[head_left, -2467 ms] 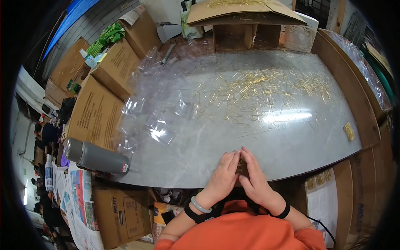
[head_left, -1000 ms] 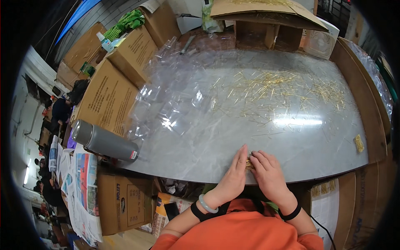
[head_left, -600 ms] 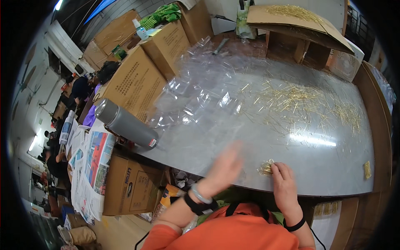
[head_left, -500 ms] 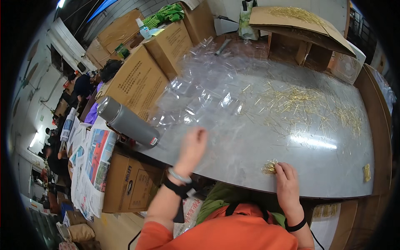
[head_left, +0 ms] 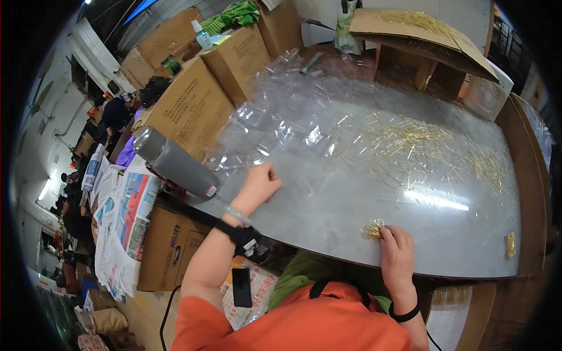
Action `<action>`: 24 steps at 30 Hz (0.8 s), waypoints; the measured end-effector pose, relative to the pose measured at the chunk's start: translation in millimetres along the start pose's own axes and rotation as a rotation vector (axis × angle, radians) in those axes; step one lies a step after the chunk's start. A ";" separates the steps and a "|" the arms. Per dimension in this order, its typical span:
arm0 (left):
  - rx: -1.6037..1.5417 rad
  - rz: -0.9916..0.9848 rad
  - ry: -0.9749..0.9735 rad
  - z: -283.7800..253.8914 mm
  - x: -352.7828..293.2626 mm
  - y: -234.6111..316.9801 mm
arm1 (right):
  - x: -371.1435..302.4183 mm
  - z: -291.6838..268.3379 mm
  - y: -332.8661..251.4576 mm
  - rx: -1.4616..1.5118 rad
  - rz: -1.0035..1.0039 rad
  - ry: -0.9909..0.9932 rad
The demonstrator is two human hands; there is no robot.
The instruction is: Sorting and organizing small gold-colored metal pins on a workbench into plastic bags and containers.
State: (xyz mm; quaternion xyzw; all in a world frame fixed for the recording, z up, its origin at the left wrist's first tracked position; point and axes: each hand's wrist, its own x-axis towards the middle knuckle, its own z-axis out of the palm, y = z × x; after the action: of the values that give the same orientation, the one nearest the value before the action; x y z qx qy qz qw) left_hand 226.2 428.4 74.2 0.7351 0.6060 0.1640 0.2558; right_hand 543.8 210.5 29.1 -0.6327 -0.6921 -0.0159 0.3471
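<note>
My left hand (head_left: 261,183) is over the grey tabletop with its fingers curled closed, just short of a heap of clear plastic bags (head_left: 281,126). Whatever its fingers hold, if anything, is hidden. At the table's near edge my right hand (head_left: 397,248) grips a small bundle of gold wire hooks (head_left: 372,230), whose looped ends stick out to the left of the fingers. Loose gold wire pieces (head_left: 418,140) lie spread across the far right of the table. Another gold bundle (head_left: 510,244) rests by the right edge.
A grey metal flask (head_left: 175,162) stands at the table's left, beside cardboard boxes (head_left: 186,114). An open carton (head_left: 418,44) with more gold wire on top sits at the back, next to a white fan (head_left: 487,96). A dark phone (head_left: 241,287) lies below the table edge.
My left hand has shifted slightly left and its fingers show more sharply. My right hand still grips the gold bundle. The phone, partly covered by my left arm before, now shows whole.
</note>
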 end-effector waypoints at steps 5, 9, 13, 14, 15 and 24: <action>-0.851 -0.142 -0.296 19.9 -113.8 15.6 | -1.0 0.7 1.7 -0.005 -0.006 -0.005; -0.926 -0.252 -0.588 72.6 -181.3 19.1 | -1.2 1.7 -4.0 -0.015 -0.025 -0.027; -0.980 -0.399 -0.710 125.0 -187.3 3.5 | -0.1 5.5 -9.7 -0.013 -0.041 -0.056; -1.046 -0.445 -0.699 135.8 -189.1 1.9 | 0.9 7.8 -12.4 -0.011 -0.054 -0.057; -1.084 -0.489 -0.690 134.1 -182.7 12.3 | 0.7 10.1 -14.8 -0.013 -0.061 -0.057; -1.656 -0.431 -0.878 115.1 -174.1 19.8 | -17.0 12.2 -60.6 0.174 -0.265 -0.277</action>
State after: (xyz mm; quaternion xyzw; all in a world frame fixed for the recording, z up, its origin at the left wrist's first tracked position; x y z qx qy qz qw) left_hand 268.7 235.6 3.8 0.1901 0.2704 0.1997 0.9224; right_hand 483.8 189.4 36.6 -0.4998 -0.8091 0.0856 0.2969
